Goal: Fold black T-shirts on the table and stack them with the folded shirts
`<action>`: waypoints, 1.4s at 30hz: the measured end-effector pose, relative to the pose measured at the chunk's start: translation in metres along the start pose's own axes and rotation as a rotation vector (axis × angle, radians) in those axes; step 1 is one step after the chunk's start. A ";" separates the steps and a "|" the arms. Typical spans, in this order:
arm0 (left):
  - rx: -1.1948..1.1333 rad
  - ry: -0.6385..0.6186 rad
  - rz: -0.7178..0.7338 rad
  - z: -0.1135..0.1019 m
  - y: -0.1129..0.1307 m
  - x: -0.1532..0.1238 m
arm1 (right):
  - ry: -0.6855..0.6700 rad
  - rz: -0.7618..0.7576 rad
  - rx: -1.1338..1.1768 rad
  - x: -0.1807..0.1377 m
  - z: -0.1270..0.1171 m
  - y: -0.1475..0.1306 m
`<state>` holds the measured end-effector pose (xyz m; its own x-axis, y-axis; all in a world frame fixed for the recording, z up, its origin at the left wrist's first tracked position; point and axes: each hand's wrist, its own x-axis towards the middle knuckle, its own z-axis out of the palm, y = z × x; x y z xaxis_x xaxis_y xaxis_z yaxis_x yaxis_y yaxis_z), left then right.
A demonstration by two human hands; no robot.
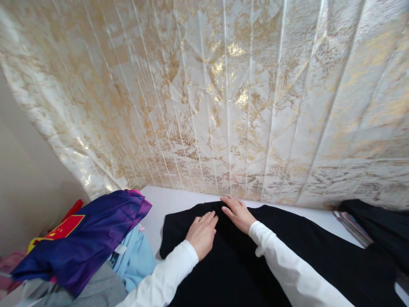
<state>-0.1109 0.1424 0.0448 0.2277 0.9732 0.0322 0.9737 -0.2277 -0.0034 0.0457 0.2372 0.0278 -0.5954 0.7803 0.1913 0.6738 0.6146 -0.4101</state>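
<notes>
A black garment point(306, 247) lies spread over the white tabletop; its exact kind is not clear from here. My left hand point(202, 235) rests on its upper left part, palm down with the fingers stretched out. Just to the right, my right hand point(239, 213) lies on the garment's top edge, its fingers extended and slightly apart. Neither hand grips anything. White sleeves cover both my forearms and hide part of the cloth. The garment's lower part runs out of the bottom of the view.
To the left is a heap of clothes, with a purple-blue garment point(105, 224) bearing a red patch, a light blue one point(136, 256) and a grey one point(99, 290). Folded dark clothes point(380, 226) sit at the right. A gold-patterned curtain point(204, 98) hangs behind the table point(159, 198).
</notes>
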 end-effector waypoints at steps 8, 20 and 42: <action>-0.091 -0.019 -0.039 0.023 -0.017 0.015 | -0.050 0.048 -0.247 -0.083 -0.006 0.036; -0.100 0.063 -0.087 0.018 0.050 0.056 | 0.012 0.265 -0.369 -0.087 -0.011 0.072; -0.151 0.077 -0.147 0.036 0.056 0.077 | 0.033 0.346 -0.334 -0.074 -0.011 0.086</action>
<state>-0.0387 0.2052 0.0108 0.0770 0.9922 0.0980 0.9835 -0.0917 0.1560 0.1526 0.2330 -0.0113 -0.3012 0.9454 0.1245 0.9368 0.3177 -0.1463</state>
